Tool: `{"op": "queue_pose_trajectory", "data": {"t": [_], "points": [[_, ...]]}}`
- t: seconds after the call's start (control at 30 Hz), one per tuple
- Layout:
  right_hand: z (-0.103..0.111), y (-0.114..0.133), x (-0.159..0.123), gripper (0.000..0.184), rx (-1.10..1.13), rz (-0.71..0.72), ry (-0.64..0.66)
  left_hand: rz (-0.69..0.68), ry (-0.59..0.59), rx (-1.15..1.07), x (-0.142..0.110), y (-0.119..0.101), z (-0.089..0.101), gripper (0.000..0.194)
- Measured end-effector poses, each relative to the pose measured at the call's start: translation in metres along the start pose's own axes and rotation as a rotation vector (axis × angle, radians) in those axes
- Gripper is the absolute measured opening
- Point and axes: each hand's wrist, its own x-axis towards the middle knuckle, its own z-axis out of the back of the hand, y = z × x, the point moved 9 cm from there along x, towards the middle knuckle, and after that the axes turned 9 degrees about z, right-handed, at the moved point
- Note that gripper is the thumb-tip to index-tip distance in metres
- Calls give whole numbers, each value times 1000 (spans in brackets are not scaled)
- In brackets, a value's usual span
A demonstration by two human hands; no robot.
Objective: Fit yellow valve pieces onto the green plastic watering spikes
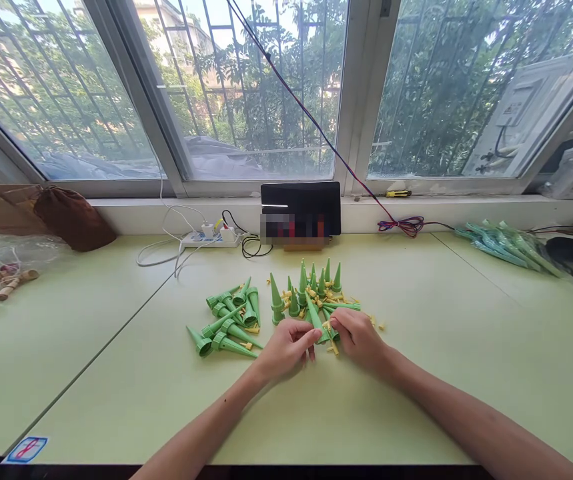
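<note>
My left hand (289,345) is closed on a hollow green plastic cone (313,313), its tip pointing up and away from me. Pinched in the fingers of my right hand (359,335) is a small yellow plastic piece (327,326), close beside the cone's wide end. Whether the two touch I cannot tell. Just beyond my hands, several green cones (276,297) stand upright among scattered yellow pieces (349,300), and others lie flat. To the left lies a pile of green cones (233,327), with a few yellow pieces among them.
A dark tablet (301,200) leans near the window, beside a white power strip (211,239) with cables. At the left are a brown bag (73,217) and tan rolls (6,287). Bundled wire (401,225) and plastic-wrapped greenish items (509,247) lie to the right.
</note>
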Motion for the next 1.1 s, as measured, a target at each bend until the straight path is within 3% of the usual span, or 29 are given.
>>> {"op": "queue_pose_trajectory", "data": {"t": [0.17,0.27,0.53,0.7,1.1], "points": [[-1,0,-1,35,-3,12,4,-236,-264,368,-9,-20,9,48],[-1,0,0,34,-5,11,6,-295,-335,472,-11,-22,10,47],[-1,2,1,35,-30,4,9,-395,-371,622,-16,-25,6,34],[-2,1,0,35,-34,-16,17,-463,-366,600,-20,-29,5,18],[-3,3,0,36,-64,-23,10,-604,-462,590,-29,-40,10,19]]}}
